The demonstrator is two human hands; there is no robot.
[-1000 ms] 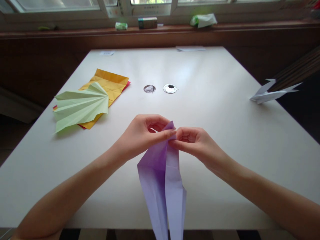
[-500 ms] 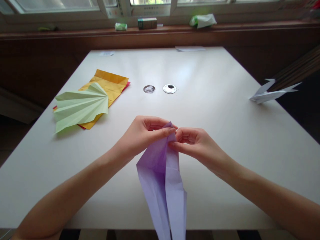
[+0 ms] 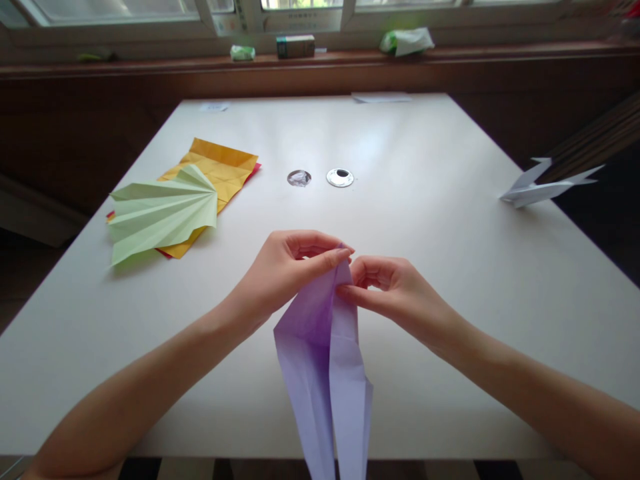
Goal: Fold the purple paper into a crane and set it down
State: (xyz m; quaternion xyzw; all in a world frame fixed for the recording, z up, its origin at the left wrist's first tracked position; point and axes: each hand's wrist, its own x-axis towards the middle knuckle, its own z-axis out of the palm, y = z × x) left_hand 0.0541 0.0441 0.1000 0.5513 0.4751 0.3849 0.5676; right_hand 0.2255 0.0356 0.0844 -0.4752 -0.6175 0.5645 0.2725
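Hands meet over the near middle of the white table point(image 3: 450, 267), both pinching the top tip of a folded purple paper point(image 3: 325, 347). Left hand point(image 3: 283, 270) grips the tip from the left, index finger laid across the top edge, thumb behind, other fingers curled. Right hand point(image 3: 395, 290) nips the same tip from the right between thumb and forefinger, just beside the left fingertips, nearly touching them. Paper is a long narrow folded form, deeper purple near the top and fading to pale lilac lower down, with a centre crease and two long flaps hanging toward the near table edge and past the frame bottom; held up off the tabletop at its tip, lower contact with the table cannot be told. Left of the hands, well apart, a pale green pleated paper fan point(image 3: 160, 213) lies flat, overlapping an orange sheet point(image 3: 223, 167) with a red sheet edge point(image 3: 255, 170) peeking out beneath. Mid-table beyond the hands, two small round metal-rimmed discs point(image 3: 341, 177) sit side by side. Far right edge, a white folded paper bird point(image 3: 543, 187). Far table edge carries a white paper slip point(image 3: 381, 97). Window sill behind has a small box point(image 3: 295, 45) and a green-white plastic wrapper point(image 3: 407, 40).
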